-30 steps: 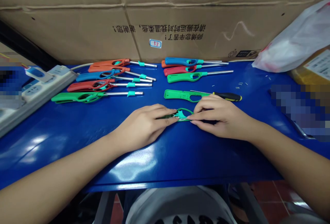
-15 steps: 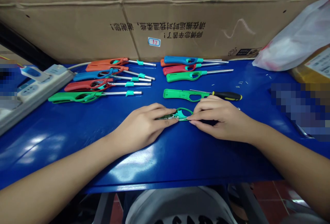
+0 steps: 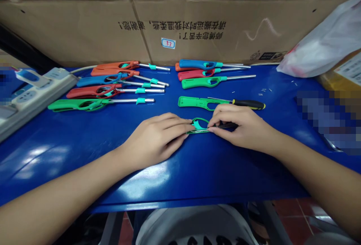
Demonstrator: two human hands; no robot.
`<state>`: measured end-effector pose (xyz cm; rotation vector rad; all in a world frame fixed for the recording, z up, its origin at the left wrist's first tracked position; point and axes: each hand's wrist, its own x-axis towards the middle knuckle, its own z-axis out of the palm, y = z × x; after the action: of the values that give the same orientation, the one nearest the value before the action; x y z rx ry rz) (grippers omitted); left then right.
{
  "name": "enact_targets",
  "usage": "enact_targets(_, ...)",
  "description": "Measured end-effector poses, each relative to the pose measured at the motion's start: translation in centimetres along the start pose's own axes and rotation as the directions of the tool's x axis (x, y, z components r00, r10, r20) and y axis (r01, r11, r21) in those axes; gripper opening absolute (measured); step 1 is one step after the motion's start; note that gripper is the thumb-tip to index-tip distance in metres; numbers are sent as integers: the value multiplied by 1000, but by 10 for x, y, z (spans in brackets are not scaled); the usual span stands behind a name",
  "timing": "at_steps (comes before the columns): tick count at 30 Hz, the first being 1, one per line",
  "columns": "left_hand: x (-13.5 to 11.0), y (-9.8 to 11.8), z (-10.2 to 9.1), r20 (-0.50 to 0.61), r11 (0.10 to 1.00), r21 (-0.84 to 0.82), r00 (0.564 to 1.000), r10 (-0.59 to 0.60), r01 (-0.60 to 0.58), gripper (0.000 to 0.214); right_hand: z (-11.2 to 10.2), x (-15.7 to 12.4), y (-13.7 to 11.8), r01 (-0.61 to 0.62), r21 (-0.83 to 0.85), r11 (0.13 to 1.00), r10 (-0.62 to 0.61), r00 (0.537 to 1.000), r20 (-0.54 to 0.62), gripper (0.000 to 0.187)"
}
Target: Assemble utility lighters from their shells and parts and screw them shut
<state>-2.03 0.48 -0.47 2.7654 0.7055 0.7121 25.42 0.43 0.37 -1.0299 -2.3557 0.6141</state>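
My left hand (image 3: pixel 162 136) lies over an opened green gas lighter (image 3: pixel 197 130), its fingers pressing the handle half on the table. A turquoise trigger and thin pale wires show inside it. At the lighter's right end, the thumb and fingers of my right hand (image 3: pixel 237 124) are pinched together around a slim black tool (image 3: pixel 228 125); its tip is hard to make out. Just behind my right hand lie a loose green handle half (image 3: pixel 191 102) and a screwdriver (image 3: pixel 249 104) with a black and yellow grip. My fingers cover the lighter's left part.
Several lighters with turquoise collars, including a green one (image 3: pixel 81 105), lie at the back left. A green lighter (image 3: pixel 200 82) with red and blue ones is farther right. Small metal pins (image 3: pixel 262 93) are scattered there. A power strip (image 3: pixel 36 98), cardboard box (image 3: pixel 98 30) and plastic bag (image 3: pixel 318 41) border the table.
My right fingers have shifted slightly at the lighter's right end, and more of the black tool shows under them. My left fingers have moved a little over the handle.
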Motion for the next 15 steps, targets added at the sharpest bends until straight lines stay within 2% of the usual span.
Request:
enact_targets(3, 0, -1, 1, 11, 999, 33, 1000, 22, -22, 28, 0, 0, -1, -71, 60, 996, 70, 997, 19, 8)
enact_targets(7, -1, -3, 1, 32, 998, 57, 999, 20, -22, 29, -4, -1, 0, -92, 125, 988, 86, 995, 55, 12)
enact_targets(15, -1, -4, 2, 37, 998, 49, 999, 24, -26, 29, -7, 0, 0, -174, 96, 980, 171, 985, 39, 10)
